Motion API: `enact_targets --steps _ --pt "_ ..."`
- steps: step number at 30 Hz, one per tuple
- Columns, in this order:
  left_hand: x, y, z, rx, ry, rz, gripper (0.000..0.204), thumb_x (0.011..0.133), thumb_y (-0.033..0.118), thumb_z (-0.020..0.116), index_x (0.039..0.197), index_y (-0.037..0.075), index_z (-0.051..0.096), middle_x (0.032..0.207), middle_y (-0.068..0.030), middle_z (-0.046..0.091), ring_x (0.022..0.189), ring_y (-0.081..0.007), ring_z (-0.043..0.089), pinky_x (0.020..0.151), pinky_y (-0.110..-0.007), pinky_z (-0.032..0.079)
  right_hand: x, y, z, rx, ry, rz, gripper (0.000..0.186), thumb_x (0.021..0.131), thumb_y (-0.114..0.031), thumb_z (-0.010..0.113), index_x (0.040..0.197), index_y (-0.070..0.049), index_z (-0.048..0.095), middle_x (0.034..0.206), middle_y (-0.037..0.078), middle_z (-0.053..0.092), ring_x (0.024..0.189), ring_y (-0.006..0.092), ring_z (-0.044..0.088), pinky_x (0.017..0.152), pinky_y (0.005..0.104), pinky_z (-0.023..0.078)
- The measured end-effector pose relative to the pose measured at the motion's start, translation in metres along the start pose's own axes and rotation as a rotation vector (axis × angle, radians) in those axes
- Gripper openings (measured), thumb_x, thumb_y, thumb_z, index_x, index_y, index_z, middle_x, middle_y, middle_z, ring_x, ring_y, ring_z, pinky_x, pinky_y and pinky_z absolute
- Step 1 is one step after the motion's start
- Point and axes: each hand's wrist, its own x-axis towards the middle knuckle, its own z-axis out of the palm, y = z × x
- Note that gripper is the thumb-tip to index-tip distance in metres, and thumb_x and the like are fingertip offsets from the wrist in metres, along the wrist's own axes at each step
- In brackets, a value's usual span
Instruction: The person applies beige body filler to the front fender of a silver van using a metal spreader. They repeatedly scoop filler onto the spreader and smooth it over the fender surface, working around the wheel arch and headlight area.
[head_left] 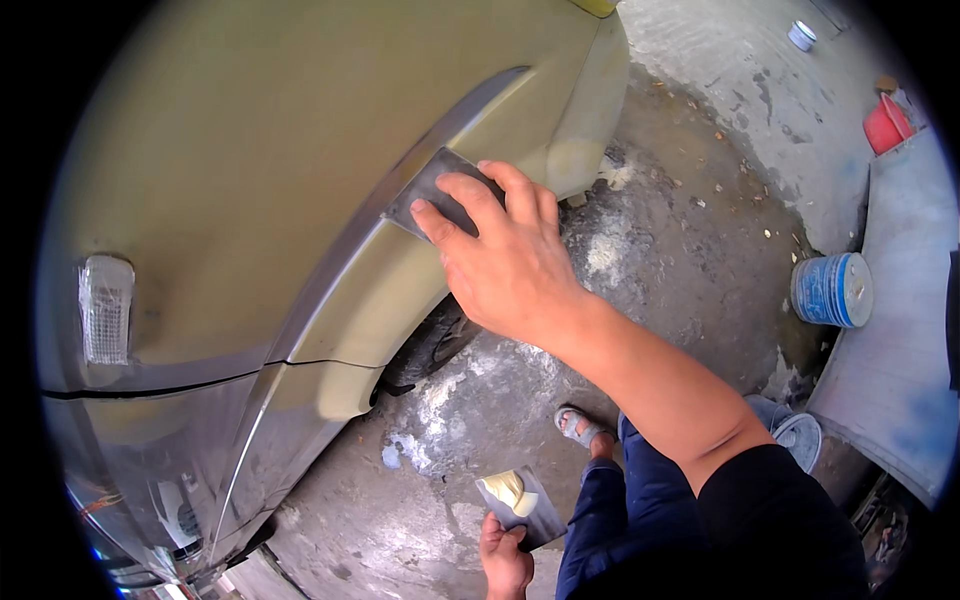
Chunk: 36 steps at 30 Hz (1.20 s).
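Note:
My right hand (510,260) is closed on a dark, flat putty spreader (425,195), its fingers spread over the blade. The spreader's edge lies against the raised trim line of a dull yellow-green car body panel (250,150), above the wheel arch (430,345). Low in the view, my left hand (507,560) grips a grey flat plate (540,520) between thumb and fingers. A lump of cream-coloured putty (510,492) sits on that plate. The plate is apart from the car.
A clear lamp (106,310) is set in the panel at left. Glossy bumper (170,470) fills the lower left. On the stained concrete floor (690,240), a blue-and-white bucket (832,290) stands right, near a grey bucket (800,440). A red container (886,125) is farther back. My sandalled foot (580,425) stands below.

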Motion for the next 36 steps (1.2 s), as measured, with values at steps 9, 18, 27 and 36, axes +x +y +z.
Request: enact_targets --steps 9,18,27,36 --pt "-0.003 0.006 0.004 -0.005 -0.027 0.013 0.052 0.071 -0.009 0.043 0.122 -0.003 0.055 0.116 -0.012 0.063 0.108 -0.021 0.059 0.099 -0.034 0.043 0.017 -0.015 -0.034 -0.084 -0.227 0.065 0.041 0.076 -0.013 0.062 0.117 -0.007 0.065 0.122 0.009 0.054 0.117 0.035 0.043 0.086 0.0459 0.036" --pt "0.018 0.078 0.056 -0.269 -0.118 0.182 0.055 0.074 -0.005 0.049 0.128 0.0 0.049 0.124 -0.0139 0.059 0.115 -0.0257 0.056 0.106 -0.041 0.04 -0.052 -0.015 -0.08 0.732 -0.287 0.045 0.044 0.081 -0.014 0.071 0.124 -0.008 0.064 0.13 0.013 0.051 0.122 0.0337 0.046 0.1 0.0457 0.04" --pt "0.033 0.129 0.094 -0.447 -0.286 0.431 0.059 0.078 -0.004 0.049 0.137 0.002 0.041 0.129 -0.014 0.055 0.118 -0.0254 0.055 0.105 -0.042 0.044 -0.12 0.002 -0.055 0.92 -0.546 -0.047 0.037 0.075 -0.014 0.076 0.112 -0.009 0.071 0.13 0.01 0.054 0.125 0.0308 0.044 0.104 0.044 0.038" --pt "0.037 0.112 0.074 -0.321 -0.248 0.379 0.063 0.08 -0.002 0.05 0.141 0.003 0.037 0.133 -0.0126 0.054 0.121 -0.0277 0.055 0.106 -0.045 0.042 -0.024 0.019 -0.018 0.109 0.005 0.05 0.051 0.081 -0.012 0.067 0.131 -0.012 0.055 0.14 0.009 0.041 0.129 0.0384 0.034 0.101 0.0521 0.034"
